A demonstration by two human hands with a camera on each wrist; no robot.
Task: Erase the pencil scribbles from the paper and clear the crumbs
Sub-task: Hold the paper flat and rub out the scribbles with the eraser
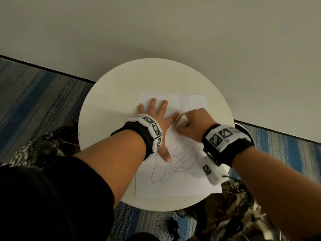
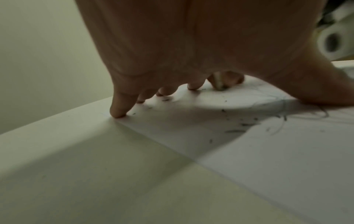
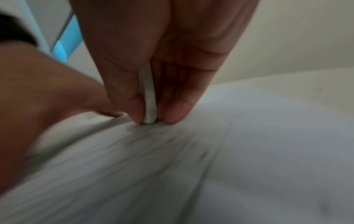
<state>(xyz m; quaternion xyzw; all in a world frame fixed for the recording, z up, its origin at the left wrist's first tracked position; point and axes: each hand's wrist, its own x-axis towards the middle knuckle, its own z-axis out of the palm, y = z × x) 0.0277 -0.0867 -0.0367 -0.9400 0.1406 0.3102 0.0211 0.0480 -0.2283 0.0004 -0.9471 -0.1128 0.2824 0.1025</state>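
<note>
Paper (image 1: 189, 180) lies flat on the round white table (image 1: 104, 119), long side running away from me. Carpet (image 1: 34, 94) to the left, wall (image 1: 156, 32) behind, second round surface (image 1: 243, 126) peeking out past my right wrist. My forearms cover part of the sheet's near half.

Scribbles (image 1: 173, 164): thin loopy pencil lines across the near-middle of the sheet; far half looks mostly clean. Dark crumbs (image 2: 235, 131) scattered on the paper under and beside my left palm.

Left hand (image 1: 156, 113): fingers splayed straight, pressing the sheet down at its far-left part, thumb planted on the scribbles.

Right hand (image 1: 192, 121): thumb and fingers pinch the eraser (image 3: 149, 97), a flat white slab, its tip touching the paper just right of my left index finger, at the scribbles' far edge. Right wrist view is motion-blurred.
</note>
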